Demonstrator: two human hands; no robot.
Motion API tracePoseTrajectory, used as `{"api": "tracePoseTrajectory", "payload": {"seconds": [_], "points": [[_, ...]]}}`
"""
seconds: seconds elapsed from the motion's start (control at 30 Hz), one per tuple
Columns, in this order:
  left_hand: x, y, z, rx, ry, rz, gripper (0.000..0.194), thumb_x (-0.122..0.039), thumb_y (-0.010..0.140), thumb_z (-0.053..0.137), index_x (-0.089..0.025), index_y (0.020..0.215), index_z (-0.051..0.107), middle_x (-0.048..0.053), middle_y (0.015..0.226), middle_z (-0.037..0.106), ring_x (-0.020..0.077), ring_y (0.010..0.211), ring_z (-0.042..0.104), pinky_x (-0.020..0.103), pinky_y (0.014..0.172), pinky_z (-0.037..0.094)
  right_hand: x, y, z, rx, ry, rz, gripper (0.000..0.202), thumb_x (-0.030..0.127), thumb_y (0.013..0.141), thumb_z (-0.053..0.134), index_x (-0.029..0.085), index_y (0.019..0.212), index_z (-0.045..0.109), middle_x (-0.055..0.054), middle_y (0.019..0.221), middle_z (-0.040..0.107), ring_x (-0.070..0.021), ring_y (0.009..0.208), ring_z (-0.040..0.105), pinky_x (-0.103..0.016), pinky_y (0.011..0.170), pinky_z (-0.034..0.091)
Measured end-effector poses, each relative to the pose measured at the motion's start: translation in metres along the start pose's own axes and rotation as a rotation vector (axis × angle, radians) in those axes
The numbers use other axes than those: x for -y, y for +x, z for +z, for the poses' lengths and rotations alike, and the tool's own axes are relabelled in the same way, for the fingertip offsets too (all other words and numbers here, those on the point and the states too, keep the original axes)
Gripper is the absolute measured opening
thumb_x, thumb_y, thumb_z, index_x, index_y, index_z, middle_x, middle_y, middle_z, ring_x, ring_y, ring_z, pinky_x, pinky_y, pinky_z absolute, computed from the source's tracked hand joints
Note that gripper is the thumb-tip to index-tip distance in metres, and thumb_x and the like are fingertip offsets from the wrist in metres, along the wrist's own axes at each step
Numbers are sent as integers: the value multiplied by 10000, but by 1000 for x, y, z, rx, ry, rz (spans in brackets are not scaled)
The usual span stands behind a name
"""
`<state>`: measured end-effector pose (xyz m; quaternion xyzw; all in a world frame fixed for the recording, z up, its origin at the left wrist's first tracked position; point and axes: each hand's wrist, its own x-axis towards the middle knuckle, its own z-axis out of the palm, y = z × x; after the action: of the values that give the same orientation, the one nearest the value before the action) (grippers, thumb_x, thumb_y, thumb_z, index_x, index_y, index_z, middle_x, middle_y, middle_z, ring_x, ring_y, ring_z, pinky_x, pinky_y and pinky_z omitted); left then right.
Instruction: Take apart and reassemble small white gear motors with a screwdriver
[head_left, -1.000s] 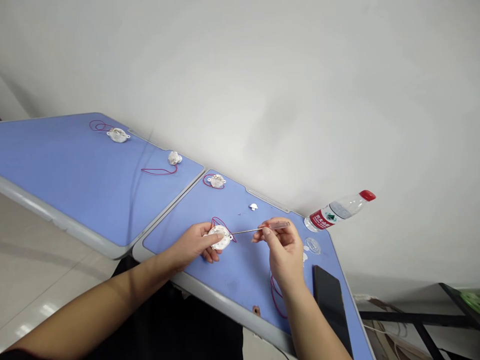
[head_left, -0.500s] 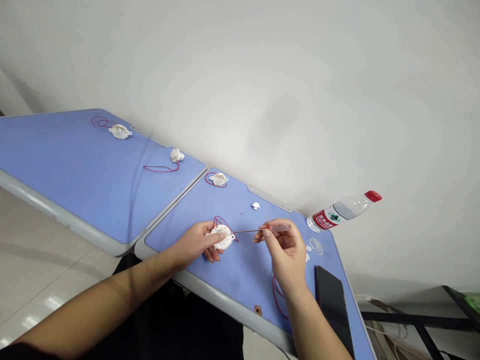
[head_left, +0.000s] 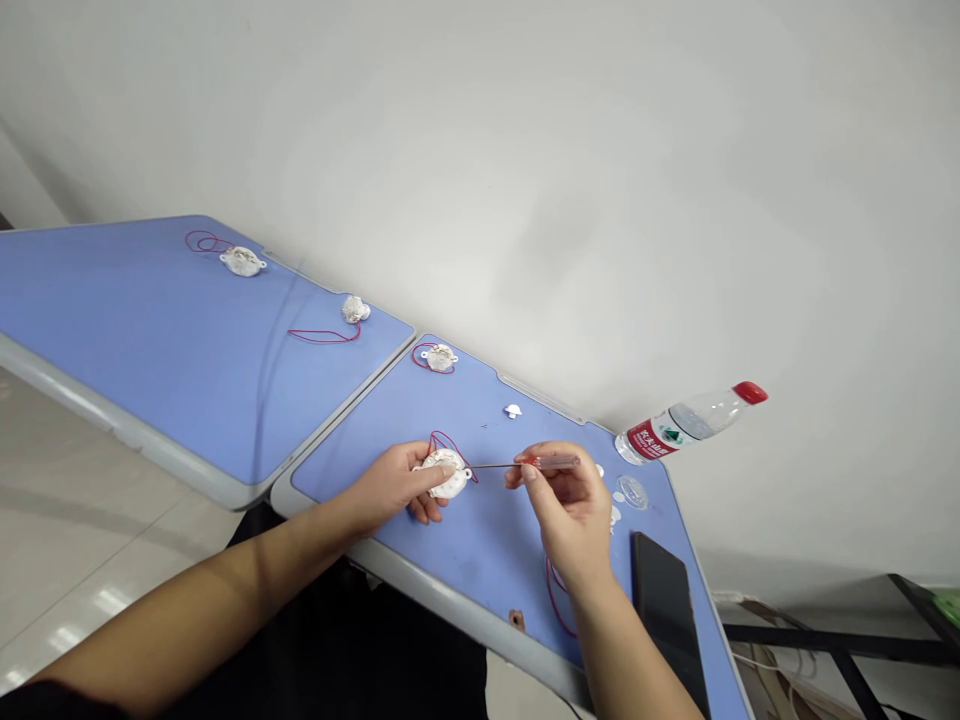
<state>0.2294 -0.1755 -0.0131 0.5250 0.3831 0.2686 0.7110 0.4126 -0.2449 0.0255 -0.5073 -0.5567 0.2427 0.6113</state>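
Pinched between the thumb and fingers of my left hand [head_left: 409,485] is a round white plastic module [head_left: 448,478] with small side tabs and a red wire loop [head_left: 450,440]. My right hand [head_left: 570,500] is closed on the clear handle of a screwdriver [head_left: 555,462]. The thin shaft points left, and its tip meets the right edge of the module, near the tab. I cannot make out exactly what the tip touches. Past my hands lies a small white mushroom-shaped piece [head_left: 512,411].
A red-capped water bottle [head_left: 682,425] stands at the table's back right. Near it are a clear round cover [head_left: 633,492] and a black phone [head_left: 667,610]. Similar modules with red wires lie further off: one [head_left: 439,357], another [head_left: 355,309] and a third [head_left: 243,261]. A gap divides the two blue tables [head_left: 150,340].
The screwdriver handle has tilted down slightly, and the fingers of my right hand have shifted around it. My left hand keeps the module in nearly the same place.
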Motion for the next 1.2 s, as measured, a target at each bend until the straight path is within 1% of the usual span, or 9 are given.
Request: {"api": "tracePoseTrajectory", "payload": {"seconds": [0.2, 0.37, 0.63, 0.83, 1.03, 1.2], "points": [[-1, -1, 0, -8, -10, -3, 356, -453, 717, 693, -134, 857, 614, 25, 597, 665, 136, 474, 623, 209, 441, 451, 0, -1, 1, 19, -5, 5, 69, 266, 844, 665, 223, 868, 617, -12, 804, 644, -164, 654, 670, -323, 617, 568], [0, -1, 1, 0, -16, 7, 367, -462, 727, 683, -131, 872, 619, 21, 602, 663, 130, 474, 624, 204, 441, 453, 1, -1, 2, 33, -13, 8, 70, 262, 842, 669, 224, 866, 615, -10, 802, 653, -162, 652, 673, -319, 620, 565], [2, 1, 0, 15, -26, -1, 373, -472, 723, 689, -135, 862, 611, 31, 599, 679, 138, 468, 631, 202, 429, 440, 0, 0, 2, 1, 16, 29, 78, 272, 844, 670, 224, 868, 613, -13, 809, 654, -168, 661, 674, -332, 620, 576], [2, 1, -1, 15, -27, -15, 379, -488, 724, 676, -142, 863, 608, 27, 592, 674, 136, 463, 625, 200, 419, 430, 0, -2, 1, 1, 7, 7, 55, 247, 853, 657, 230, 888, 619, -12, 833, 655, -160, 672, 672, -319, 630, 566], [0, 0, 0, 14, -26, -41, 370, -491, 730, 662, -145, 845, 601, 19, 560, 660, 133, 460, 615, 195, 417, 415, -1, -3, 0, 28, -30, -43, 51, 211, 862, 639, 232, 904, 619, -17, 846, 656, -162, 684, 668, -316, 633, 546], [-3, 0, 0, 7, -36, -64, 352, -477, 736, 653, -143, 838, 605, 13, 562, 661, 117, 432, 594, 192, 409, 399, -1, -4, 1, 44, -29, -58, 64, 196, 869, 630, 234, 918, 613, -22, 862, 657, -166, 694, 679, -318, 634, 556]]}}
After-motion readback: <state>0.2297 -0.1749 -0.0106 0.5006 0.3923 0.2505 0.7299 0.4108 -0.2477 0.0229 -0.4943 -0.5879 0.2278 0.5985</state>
